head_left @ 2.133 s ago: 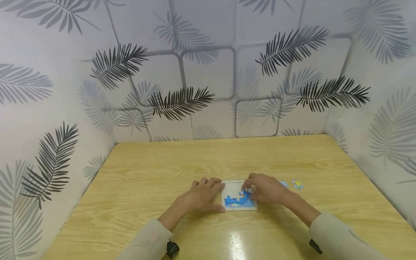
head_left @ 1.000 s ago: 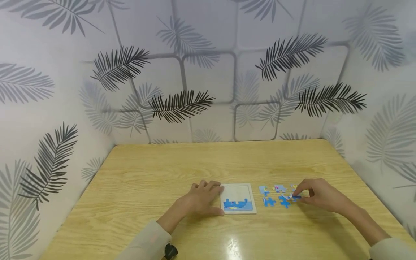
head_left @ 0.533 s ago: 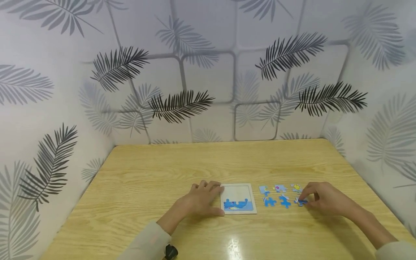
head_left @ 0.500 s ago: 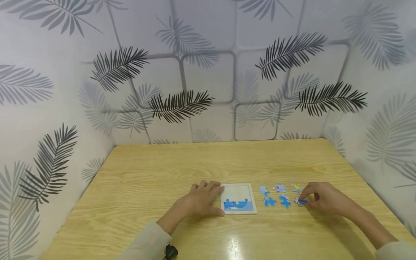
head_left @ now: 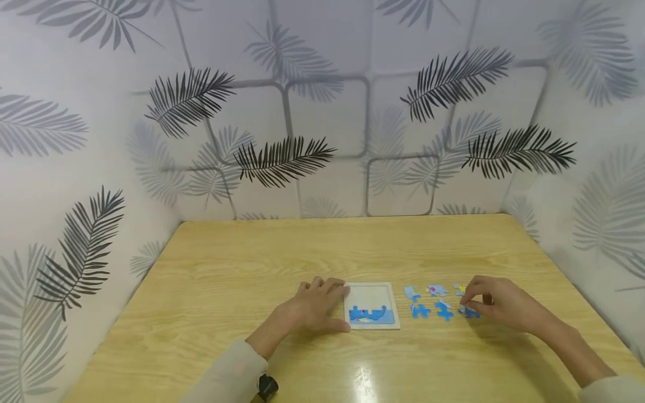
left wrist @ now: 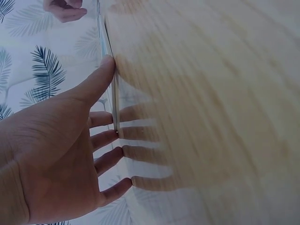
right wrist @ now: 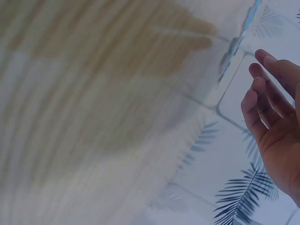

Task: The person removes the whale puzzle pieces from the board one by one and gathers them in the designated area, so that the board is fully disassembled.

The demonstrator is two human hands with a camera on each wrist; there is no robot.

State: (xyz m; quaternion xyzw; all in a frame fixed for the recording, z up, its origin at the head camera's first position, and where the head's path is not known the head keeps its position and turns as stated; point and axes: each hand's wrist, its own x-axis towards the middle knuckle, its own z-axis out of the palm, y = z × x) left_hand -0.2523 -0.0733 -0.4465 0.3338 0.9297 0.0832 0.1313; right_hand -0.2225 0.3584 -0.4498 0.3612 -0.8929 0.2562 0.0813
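Note:
My left hand point(head_left: 319, 308) rests against the left side of a white square puzzle tray point(head_left: 375, 328), thumb at the near corner, other fingers spread along the edge and table. Joined blue jigsaw pieces point(head_left: 370, 318) fill the tray's near part; the rest is bare white. To the right, my right hand point(head_left: 496, 299) hovers just over a blue jigsaw piece point(head_left: 470, 312) on the table, partly covering it. In the right wrist view, that hand point(right wrist: 276, 126) is loosely bent, holding nothing. The left wrist view shows the left hand's point(left wrist: 61, 140) thumb and fingers at the tray's edge.
Loose jigsaw pieces lie in two rows right of the tray: a light blue piece point(head_left: 413, 292), one with a pink swirl point(head_left: 437, 290), a yellow sun piece point(head_left: 459, 289) and darker blue ones point(head_left: 420, 311). A leaf-patterned wall point(head_left: 322, 184) stands behind the wooden table point(head_left: 227, 263).
My right hand carried a blue jigsaw piece from the tray rightward to the loose pieces and set it down. It has now let go and lifted slightly. The left hand stays at the tray.

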